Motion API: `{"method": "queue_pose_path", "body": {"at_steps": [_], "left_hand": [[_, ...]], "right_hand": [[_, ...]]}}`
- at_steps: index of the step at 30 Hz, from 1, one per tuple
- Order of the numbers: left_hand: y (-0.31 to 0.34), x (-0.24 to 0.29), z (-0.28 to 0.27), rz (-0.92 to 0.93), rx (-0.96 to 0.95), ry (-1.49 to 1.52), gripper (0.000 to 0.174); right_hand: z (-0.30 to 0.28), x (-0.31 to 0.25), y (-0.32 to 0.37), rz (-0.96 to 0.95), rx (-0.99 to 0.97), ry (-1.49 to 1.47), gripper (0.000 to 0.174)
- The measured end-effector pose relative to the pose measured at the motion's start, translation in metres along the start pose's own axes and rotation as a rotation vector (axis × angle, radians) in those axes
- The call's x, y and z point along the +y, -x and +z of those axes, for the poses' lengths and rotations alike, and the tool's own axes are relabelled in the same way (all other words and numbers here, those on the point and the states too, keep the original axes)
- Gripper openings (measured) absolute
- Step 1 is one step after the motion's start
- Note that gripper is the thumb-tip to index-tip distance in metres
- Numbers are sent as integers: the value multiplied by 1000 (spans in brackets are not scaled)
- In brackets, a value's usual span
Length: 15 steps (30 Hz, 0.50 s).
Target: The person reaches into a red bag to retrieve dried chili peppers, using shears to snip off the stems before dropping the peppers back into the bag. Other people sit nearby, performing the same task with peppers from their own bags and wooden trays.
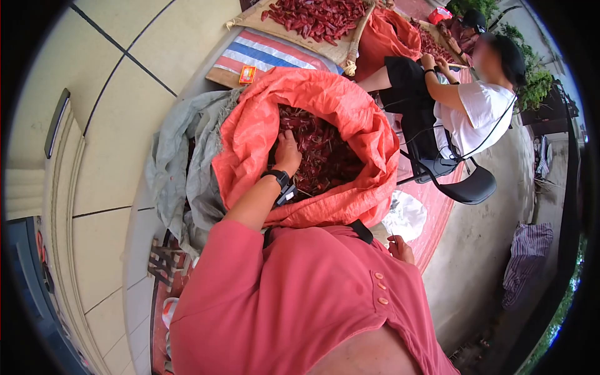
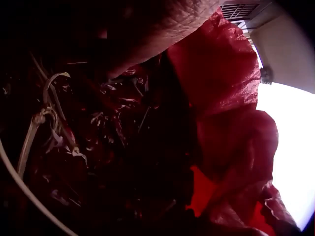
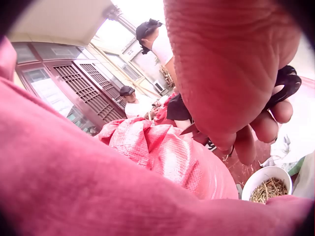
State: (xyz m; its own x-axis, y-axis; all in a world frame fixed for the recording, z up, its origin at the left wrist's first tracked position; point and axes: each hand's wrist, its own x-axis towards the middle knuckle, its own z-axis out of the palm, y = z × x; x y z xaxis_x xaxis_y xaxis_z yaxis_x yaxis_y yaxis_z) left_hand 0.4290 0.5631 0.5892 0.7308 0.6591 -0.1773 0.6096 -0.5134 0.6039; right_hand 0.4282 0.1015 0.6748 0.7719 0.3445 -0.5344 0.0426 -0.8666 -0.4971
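- Pink shirt point(image 1: 300, 294) of the wearer filled the near foreground.
- Left hand point(image 1: 287, 153) reached forward and down into the orange sack point(image 1: 337, 94), resting on the dried chillies point(image 1: 325, 156); its fingertips were buried, so its grip could not be told.
- Chillies lay directly under and ahead of that hand, jumbled, with stalks pointing every way and no shared long axis.
- Right hand point(image 1: 400, 249) was well apart, outside the sack, with its fingers curled round the scissors point(image 3: 283, 86).
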Motion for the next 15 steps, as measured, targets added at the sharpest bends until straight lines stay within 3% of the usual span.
{"method": "queue_pose_path", "body": {"at_steps": [2, 5, 7, 10, 15], "left_hand": [[16, -9, -1, 4, -2, 23, 56], [38, -22, -11, 183, -221, 65, 47], [48, -19, -20, 186, -154, 147, 39], [54, -5, -41, 299, 0, 202, 40], [68, 43, -78, 326, -73, 407, 40]], "right_hand": [[-5, -6, 1, 24, 9, 0, 20], [-13, -3, -7, -65, 21, -84, 20], [-37, -32, -14, -70, -7, -36, 20], [-62, -76, -31, -282, 72, -93, 19], [-81, -174, -63, -538, -40, -246, 24]]}}
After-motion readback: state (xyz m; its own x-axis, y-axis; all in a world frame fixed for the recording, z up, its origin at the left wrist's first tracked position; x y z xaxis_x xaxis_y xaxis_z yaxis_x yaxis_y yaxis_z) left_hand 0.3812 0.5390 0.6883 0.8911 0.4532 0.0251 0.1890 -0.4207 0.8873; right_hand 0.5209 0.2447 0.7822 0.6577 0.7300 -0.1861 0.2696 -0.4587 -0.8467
